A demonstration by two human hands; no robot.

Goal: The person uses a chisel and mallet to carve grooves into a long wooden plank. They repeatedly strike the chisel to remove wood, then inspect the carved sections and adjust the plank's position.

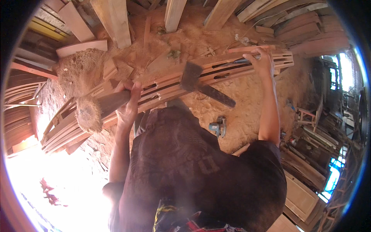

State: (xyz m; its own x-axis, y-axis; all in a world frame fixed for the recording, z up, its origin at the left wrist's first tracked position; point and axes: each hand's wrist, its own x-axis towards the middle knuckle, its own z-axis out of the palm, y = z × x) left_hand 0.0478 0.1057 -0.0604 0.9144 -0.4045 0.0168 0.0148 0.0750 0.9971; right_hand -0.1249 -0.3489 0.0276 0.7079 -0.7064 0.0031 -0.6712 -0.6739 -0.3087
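- One run of slotted wooden pieces stretches across the front of the body, long axis climbing from lower left to upper right, and both hands are over it!
- Right hand at the upper-right end, fingers closed around a slim grey tool; its narrow end points left, nearly along the wood, near a slot in the far row.
- Left hand well down the other side, wrapped around a dark wooden club, its frayed round end out to the lower left. So the grip is closed on both sides, and that slot lies nearer the right hand; the club's frayed end faces away from it.
- Between the hands, a dark T-shaped mallet, head across the wood, handle slanting off the near edge, neither hand touching it.
- Further out, a blue-and-dark power tool on the sawdust-covered floor.
- And beyond the far edge, thick planks and more timber!
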